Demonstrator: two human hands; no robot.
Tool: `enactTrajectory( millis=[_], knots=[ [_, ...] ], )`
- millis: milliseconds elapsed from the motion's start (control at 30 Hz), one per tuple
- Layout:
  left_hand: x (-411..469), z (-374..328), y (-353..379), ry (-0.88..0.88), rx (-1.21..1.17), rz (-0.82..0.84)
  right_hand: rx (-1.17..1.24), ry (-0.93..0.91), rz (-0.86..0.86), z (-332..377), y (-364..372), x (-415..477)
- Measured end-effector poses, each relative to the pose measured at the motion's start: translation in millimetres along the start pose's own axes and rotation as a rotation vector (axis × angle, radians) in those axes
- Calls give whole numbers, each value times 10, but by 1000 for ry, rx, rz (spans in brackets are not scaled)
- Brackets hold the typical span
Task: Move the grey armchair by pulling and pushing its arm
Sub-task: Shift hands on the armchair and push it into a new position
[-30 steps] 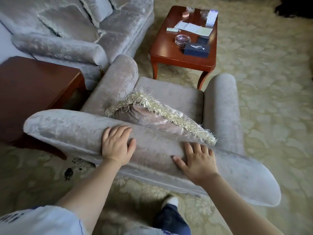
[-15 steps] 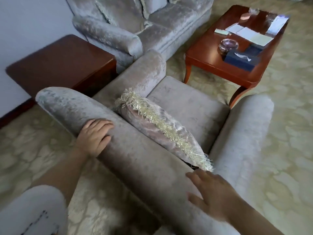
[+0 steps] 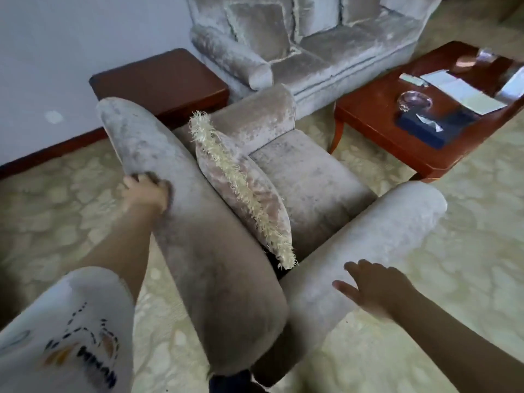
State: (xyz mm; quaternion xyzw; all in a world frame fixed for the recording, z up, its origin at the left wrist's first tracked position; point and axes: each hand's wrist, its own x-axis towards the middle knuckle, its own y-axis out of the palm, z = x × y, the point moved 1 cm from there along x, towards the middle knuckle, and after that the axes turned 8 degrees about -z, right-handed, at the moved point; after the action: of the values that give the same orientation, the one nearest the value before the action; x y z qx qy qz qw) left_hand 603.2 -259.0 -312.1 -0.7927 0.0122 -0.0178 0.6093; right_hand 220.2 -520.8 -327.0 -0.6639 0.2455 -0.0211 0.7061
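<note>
So the grey armchair (image 3: 309,177) sits mid-room on the patterned carpet (image 3: 453,265), angled, its far arm right by the dark side table (image 3: 158,78) and the grey sofa (image 3: 326,43), with the red-brown coffee table (image 3: 377,120) off to the right. There's a fringed cushion (image 3: 243,191) propped against the backrest. Left hand (image 3: 147,191) is on the outer edge of the chair's rolled back, fingers curled over the fabric and close together, gripping it. Right hand (image 3: 374,290) is over the near arm of the chair, fingers spread apart, flat-ish; can't really tell if the palm is touching yet. White printed sleeve (image 3: 71,333) shows bottom left
</note>
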Motion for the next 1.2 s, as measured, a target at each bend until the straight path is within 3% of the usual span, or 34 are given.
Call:
enactTrajectory(
  millis=[200,267,367,533,733,800,1000,1200],
  knots=[
    [-1891,-226,146,-371,-183,106,-45,-202,-69,-625,-206,-298],
    [-2286,-242,186,-476,-169,170,-31,-251,-81,-711,-329,-310],
    [-2625,-399,240,-498,-18,115,15,-376,-138,-821,-578,-247],
    [-2734,-556,216,-520,86,-1,-44,-488,-197,-1069,-1011,140],
    [-2710,-543,262,-540,176,-68,-169,-657,-393,-1479,-1495,902],
    [-2662,-601,217,-599,207,-23,-191,-698,-402,-1660,-1653,1189],
    [-2514,-1416,35,-661,753,302,-311,-723,-367,-2052,-2171,1868],
    [-2225,-2419,-418,-530,329,74,-287,-793,-463,-2035,-3153,2303]
  ],
)
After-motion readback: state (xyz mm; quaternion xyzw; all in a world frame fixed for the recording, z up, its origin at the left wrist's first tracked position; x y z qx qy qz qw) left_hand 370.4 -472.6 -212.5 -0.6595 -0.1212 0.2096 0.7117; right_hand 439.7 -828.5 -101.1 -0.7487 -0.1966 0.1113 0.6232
